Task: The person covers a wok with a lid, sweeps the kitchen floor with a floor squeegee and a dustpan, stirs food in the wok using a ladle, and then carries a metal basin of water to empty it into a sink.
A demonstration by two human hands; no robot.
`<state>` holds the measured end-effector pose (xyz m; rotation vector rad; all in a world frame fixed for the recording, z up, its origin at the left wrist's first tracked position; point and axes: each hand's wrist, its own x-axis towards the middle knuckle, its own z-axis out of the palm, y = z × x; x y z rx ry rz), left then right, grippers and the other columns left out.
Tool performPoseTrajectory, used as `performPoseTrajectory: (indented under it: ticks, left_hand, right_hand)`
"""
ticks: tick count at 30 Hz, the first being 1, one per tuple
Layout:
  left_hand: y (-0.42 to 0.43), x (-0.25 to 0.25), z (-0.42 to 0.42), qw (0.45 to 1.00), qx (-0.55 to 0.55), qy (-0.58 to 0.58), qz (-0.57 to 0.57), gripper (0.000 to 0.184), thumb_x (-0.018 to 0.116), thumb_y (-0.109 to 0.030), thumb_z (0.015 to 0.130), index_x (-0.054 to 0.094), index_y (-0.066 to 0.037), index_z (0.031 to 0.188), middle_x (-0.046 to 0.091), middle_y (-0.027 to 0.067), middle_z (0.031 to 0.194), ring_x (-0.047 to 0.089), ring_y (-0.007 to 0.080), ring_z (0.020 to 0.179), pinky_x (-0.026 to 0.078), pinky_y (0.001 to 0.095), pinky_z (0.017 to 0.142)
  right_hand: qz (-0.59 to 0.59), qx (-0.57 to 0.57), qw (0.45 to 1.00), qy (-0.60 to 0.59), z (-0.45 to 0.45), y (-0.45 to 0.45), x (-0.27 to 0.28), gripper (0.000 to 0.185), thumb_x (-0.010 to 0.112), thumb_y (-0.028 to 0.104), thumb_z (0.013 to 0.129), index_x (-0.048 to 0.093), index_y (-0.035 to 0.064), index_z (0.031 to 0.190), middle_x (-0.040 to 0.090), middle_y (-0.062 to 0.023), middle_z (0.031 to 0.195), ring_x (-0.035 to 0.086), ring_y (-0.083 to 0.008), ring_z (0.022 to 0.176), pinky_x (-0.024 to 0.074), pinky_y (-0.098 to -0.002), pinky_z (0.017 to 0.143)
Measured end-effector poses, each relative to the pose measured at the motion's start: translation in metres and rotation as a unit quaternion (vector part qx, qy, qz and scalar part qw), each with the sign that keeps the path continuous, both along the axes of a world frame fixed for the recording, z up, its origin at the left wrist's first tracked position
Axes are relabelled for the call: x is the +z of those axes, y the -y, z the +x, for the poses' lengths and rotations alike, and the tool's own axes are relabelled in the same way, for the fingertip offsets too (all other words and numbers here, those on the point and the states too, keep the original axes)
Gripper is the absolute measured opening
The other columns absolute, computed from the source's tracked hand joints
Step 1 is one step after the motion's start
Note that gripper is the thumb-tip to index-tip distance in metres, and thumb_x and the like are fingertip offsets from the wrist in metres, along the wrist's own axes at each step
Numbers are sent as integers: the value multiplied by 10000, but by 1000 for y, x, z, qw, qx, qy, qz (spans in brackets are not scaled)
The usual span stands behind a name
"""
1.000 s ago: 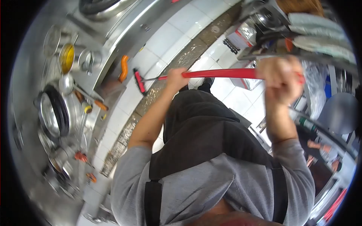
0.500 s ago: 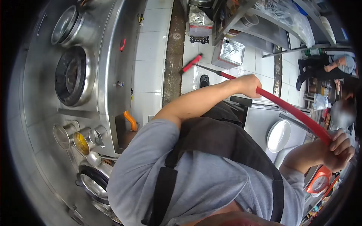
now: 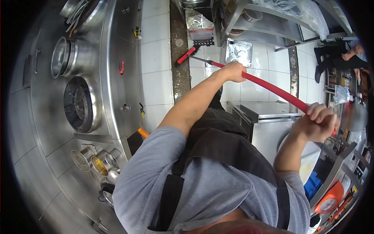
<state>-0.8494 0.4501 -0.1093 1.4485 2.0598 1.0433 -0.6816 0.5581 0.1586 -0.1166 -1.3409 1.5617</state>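
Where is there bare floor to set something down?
Tiles lie bare between the steel counter and left dark strip, and between the square tin and right dark strip. Crowded: around the small pots and red brush head.

The left arm slants out ahead of the torso, left hand clenched; the right hand (fingers curled tight) is ahead and right of the torso, elbow bent.

Your smooth red pole looks like plastic, your apron is matt black cloth and your shirt grey cloth, while a metal counter shines dully at left, glossy tiles flank a rough brown strip, and a shiny plastic bag crinkles far right.
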Motion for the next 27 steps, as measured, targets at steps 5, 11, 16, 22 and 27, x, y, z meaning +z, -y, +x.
performPoseTrajectory:
  ticks: [5,11,16,22,27]
  left_hand:
    - [0,29,-25,998,52,10,19,160,672,-203,630,578,-83,583,580,127,590,584,340,610,467,410,569]
    - [16,47,-52,987,128,-11,95,172,657,-177,594,535,-71,534,550,144,551,570,353,589,462,428,559]
    - [75,8,-104,985,159,-24,64,162,642,-139,595,507,-66,543,525,151,542,552,357,561,431,426,521]
    - [113,15,-140,985,164,21,49,178,635,-122,607,481,-53,551,513,148,530,543,350,541,402,407,486]
    - [141,19,-173,987,82,75,117,178,635,-117,620,481,-58,552,497,142,524,517,331,512,391,388,477]
  right_hand:
    - [34,150,984,-88,-32,-37,20,247,329,173,908,360,99,674,348,-28,538,389,-145,469,389,-270,424]
    - [50,247,965,-74,-82,-34,53,219,384,167,888,347,108,681,376,-36,549,393,-139,469,381,-281,425]
    - [127,316,940,-18,-135,39,12,188,546,60,812,373,91,746,466,-37,578,464,-176,478,379,-307,439]
    - [124,414,901,-20,-189,72,30,250,614,90,787,366,85,758,473,-45,572,459,-175,473,381,-309,442]
    - [91,311,943,-79,-231,133,44,239,586,154,818,374,120,714,395,15,497,393,-96,395,306,-222,347]
